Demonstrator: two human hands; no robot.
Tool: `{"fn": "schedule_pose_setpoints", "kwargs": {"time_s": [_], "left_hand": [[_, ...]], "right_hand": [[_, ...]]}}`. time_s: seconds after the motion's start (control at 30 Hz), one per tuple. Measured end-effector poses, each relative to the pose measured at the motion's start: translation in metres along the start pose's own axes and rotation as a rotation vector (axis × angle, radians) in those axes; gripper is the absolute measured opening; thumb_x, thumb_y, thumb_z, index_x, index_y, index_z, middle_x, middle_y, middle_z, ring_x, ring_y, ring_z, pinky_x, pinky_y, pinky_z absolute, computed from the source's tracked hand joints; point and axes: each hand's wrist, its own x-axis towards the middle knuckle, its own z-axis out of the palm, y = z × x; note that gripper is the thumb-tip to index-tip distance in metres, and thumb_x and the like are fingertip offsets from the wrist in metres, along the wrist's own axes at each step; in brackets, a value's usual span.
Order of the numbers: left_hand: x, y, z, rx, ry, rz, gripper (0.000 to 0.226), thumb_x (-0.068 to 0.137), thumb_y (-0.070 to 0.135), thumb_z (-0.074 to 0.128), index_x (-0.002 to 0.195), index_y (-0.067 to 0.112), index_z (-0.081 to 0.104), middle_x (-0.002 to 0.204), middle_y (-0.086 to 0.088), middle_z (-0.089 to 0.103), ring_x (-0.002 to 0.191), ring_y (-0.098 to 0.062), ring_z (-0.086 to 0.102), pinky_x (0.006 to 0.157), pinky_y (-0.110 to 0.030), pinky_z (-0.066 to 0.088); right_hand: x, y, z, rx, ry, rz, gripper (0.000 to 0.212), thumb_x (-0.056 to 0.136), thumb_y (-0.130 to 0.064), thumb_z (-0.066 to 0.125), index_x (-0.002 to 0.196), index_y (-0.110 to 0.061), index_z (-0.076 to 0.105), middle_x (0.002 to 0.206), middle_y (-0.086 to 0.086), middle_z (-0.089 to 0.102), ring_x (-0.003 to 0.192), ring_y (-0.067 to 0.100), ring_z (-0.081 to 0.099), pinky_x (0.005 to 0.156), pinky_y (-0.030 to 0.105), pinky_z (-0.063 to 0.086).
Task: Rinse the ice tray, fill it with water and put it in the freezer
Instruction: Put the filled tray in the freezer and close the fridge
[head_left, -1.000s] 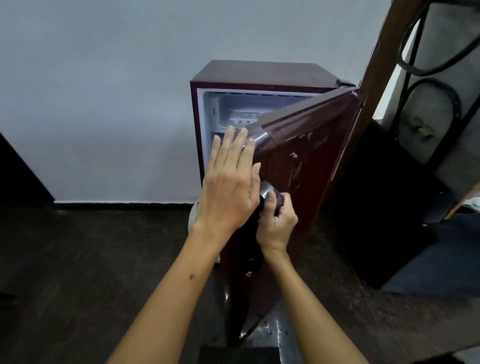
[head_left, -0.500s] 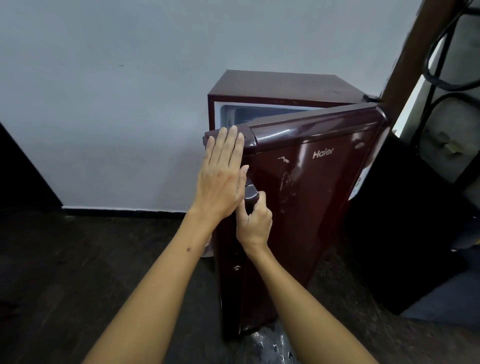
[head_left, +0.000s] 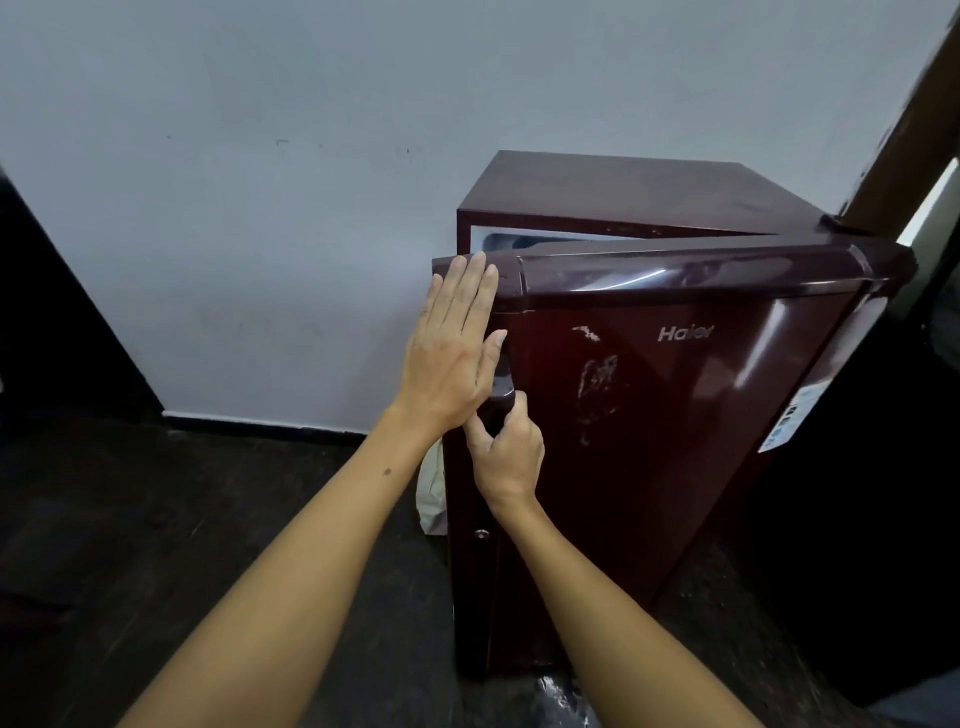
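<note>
Head view: the left hand (head_left: 453, 358) lies flat, fingers straight and together, pressed on the handle-side edge of the maroon fridge door (head_left: 675, 415), while the right hand (head_left: 506, 452) just below it curls around the door handle (head_left: 501, 387). The door stands ajar, hinged on the far right, with a narrow wedge of the freezer compartment (head_left: 511, 241) visible above and behind its top edge, so closing appears to need a push straight away from both hands. No ice tray is visible; presumably it sits inside.
</note>
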Motion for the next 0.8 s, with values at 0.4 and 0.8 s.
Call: {"fn": "schedule_pose_setpoints", "kwargs": {"time_s": [0.4,0.8], "left_hand": [[0.04,-0.059,0.055,-0.082,0.01,0.063,0.06,0.096,0.032,0.036,0.145,-0.002,0.029,0.154,-0.018,0.026,0.145,-0.03,0.015,0.12,-0.044,0.011],[0.068,-0.092,0.097,-0.162,0.036,0.101,0.061,0.096,0.033,0.034,0.145,-0.002,0.028,0.154,-0.018,0.025,0.145,-0.031,0.014,0.12,-0.045,0.008]], "right_hand": [[0.056,0.004,0.057,-0.001,0.049,0.069,0.039,0.084,-0.036,0.07,0.103,-0.005,0.054,0.066,-0.004,0.056,0.057,0.016,0.057,0.059,0.029,0.046],[0.094,0.015,0.093,-0.025,0.113,0.098,0.049,0.085,-0.041,0.067,0.111,-0.003,0.05,0.073,0.006,0.062,0.065,0.022,0.061,0.063,0.038,0.051]]}}
